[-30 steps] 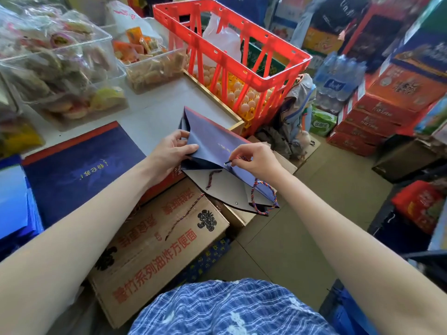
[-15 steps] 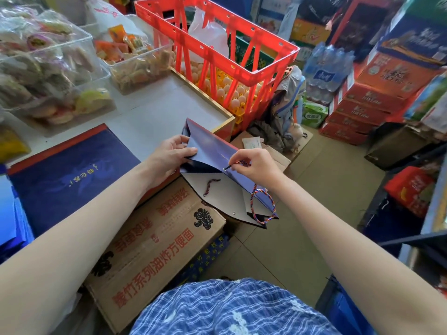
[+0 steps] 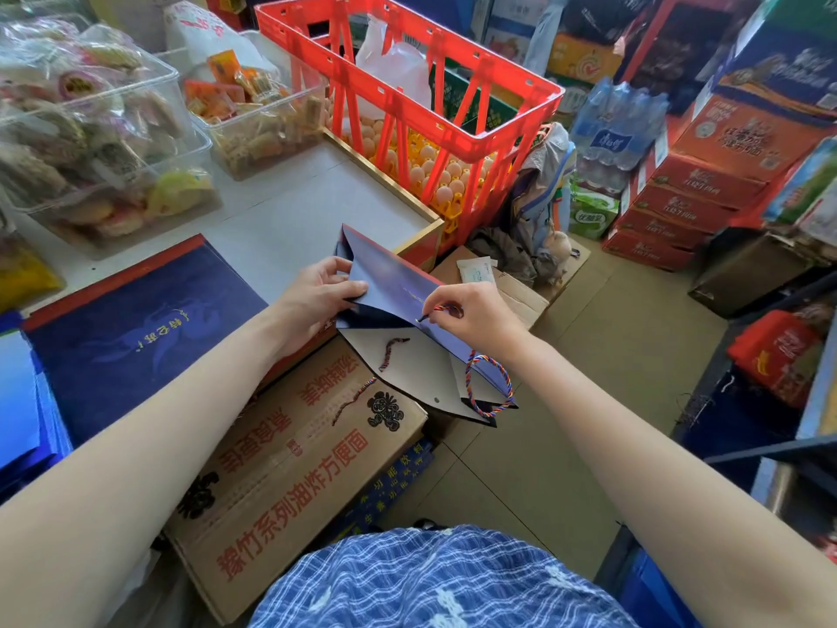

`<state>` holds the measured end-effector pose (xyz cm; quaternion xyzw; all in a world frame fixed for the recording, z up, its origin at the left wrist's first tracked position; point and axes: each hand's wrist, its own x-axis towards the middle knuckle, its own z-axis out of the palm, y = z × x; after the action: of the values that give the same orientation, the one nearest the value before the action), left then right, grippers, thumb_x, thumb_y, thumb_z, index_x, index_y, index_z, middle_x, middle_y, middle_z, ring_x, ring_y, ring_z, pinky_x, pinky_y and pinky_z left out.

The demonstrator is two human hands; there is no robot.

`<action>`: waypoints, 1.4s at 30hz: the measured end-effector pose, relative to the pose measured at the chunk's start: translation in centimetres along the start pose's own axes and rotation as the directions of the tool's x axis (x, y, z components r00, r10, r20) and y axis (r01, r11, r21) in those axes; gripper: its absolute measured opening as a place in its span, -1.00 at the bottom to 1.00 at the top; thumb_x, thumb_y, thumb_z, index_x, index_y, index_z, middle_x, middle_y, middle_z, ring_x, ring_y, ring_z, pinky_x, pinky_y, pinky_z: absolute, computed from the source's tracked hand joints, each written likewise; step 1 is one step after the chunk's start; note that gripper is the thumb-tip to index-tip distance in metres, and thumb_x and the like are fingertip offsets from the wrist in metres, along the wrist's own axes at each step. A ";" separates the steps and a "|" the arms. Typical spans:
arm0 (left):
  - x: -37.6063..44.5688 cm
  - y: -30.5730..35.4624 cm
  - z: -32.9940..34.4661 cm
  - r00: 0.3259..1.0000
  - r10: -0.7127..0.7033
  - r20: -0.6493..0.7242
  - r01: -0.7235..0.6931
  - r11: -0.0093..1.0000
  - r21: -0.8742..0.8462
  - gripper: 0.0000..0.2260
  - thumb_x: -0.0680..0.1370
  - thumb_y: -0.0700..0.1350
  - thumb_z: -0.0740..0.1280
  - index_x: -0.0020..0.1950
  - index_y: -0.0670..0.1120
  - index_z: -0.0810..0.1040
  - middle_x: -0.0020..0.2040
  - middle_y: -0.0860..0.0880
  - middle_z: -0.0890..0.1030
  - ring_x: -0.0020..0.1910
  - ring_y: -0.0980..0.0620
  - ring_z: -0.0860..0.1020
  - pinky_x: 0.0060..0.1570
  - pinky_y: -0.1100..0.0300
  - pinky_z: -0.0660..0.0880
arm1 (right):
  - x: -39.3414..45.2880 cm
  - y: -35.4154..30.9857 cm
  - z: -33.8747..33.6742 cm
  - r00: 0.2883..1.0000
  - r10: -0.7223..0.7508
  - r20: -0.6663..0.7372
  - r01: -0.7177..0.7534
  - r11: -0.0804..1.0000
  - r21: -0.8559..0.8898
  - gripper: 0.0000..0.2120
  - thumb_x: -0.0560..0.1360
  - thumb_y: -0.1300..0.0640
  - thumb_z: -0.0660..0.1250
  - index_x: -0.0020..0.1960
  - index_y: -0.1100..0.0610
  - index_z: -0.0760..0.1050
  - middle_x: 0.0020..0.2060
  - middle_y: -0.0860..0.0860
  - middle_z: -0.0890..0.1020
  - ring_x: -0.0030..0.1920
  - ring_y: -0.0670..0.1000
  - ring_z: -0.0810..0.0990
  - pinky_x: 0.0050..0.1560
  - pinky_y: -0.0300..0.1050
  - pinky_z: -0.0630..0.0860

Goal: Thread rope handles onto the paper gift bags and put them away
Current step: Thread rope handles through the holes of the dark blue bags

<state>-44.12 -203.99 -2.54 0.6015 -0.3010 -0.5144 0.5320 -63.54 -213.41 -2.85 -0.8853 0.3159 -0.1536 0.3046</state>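
Red crate (image 3: 457, 129) over trays of eggs (image 3: 435, 174) | clear snack bins (image 3: 104, 142) on grey counter (image 3: 290, 210) | printed carton (image 3: 290, 464) below | bottled water pack (image 3: 620, 124) right.

A crowded shop interior in flat daylight. A pale grey counter (image 3: 290, 219) with a brass-coloured edge carries clear plastic tubs of wrapped snacks (image 3: 90, 129) along its far side. Just beyond the counter's corner stands a red plastic crate (image 3: 453, 129), with trays of eggs (image 3: 435, 174) visible through its slats. A printed cardboard carton (image 3: 290, 469) sits against the counter front on the tan tiled floor (image 3: 589, 355). Across the aisle, shrink-wrapped water bottles (image 3: 616, 124) rest near stacked red cartons (image 3: 679, 206), with more boxed goods piled high behind them. A small white packet (image 3: 475, 270) lies on an opened brown box.
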 end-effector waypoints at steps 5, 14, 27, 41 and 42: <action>0.2 0.1 0.6 0.998 -0.019 -0.063 0.022 0.998 0.056 -0.86 0.54 -0.32 0.27 -0.06 -0.09 0.43 -0.21 -0.05 0.50 -0.24 0.07 0.48 -0.12 0.27 0.43 | -0.2 -0.8 0.4 0.994 -0.091 0.063 0.098 0.988 -0.121 -0.85 0.47 0.33 0.31 -0.03 0.23 0.64 -0.14 0.08 0.69 -0.15 0.00 0.59 -0.06 -0.14 0.46; 0.7 0.7 1.5 0.979 -0.006 -0.205 0.035 0.990 0.135 -0.96 0.57 -0.18 0.25 -0.06 -0.14 0.43 -0.13 -0.10 0.51 -0.27 0.08 0.49 -0.18 0.27 0.46 | -1.0 -1.5 0.9 0.997 0.060 -0.043 -0.068 0.969 -0.236 -0.73 0.52 0.23 0.28 0.21 0.19 0.52 -0.02 0.19 0.58 0.03 0.15 0.52 -0.04 -0.19 0.31; -0.8 0.4 4.3 0.737 0.666 0.114 -0.276 0.143 0.950 -0.84 0.43 0.01 0.43 -0.08 -0.05 0.68 -0.15 -0.05 0.56 0.00 -0.12 0.46 -0.01 0.13 0.11 | 0.6 -2.5 0.4 0.945 0.205 -0.257 -0.195 0.979 0.063 -0.76 0.44 0.24 0.37 0.09 0.26 0.60 -0.04 0.16 0.67 -0.02 0.08 0.63 0.09 -0.01 0.53; -0.9 1.2 8.4 0.878 0.478 0.018 -0.192 0.317 0.929 -0.77 0.49 0.07 0.35 0.09 0.04 0.64 -0.02 -0.05 0.47 0.12 -0.07 0.36 0.08 0.08 0.23 | -0.5 -2.5 -2.9 0.948 0.283 -0.143 -0.279 0.959 0.050 -0.79 0.44 0.28 0.36 0.05 0.26 0.62 -0.05 0.15 0.67 -0.04 0.04 0.63 0.00 -0.06 0.56; -0.6 1.5 8.7 0.895 0.446 0.017 -0.177 0.318 0.931 -0.78 0.49 0.06 0.34 0.09 0.05 0.63 -0.01 -0.05 0.49 0.14 -0.07 0.37 0.09 0.07 0.25 | -0.5 -2.4 -3.4 0.947 0.297 -0.120 -0.293 0.955 0.045 -0.79 0.44 0.27 0.36 0.06 0.26 0.62 -0.05 0.15 0.67 -0.08 0.02 0.63 -0.06 -0.07 0.57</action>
<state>-52.20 -206.75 -0.08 0.7802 -0.5764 -0.0702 0.2325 -64.36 -213.11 1.23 -0.8125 0.4612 -0.1659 0.3155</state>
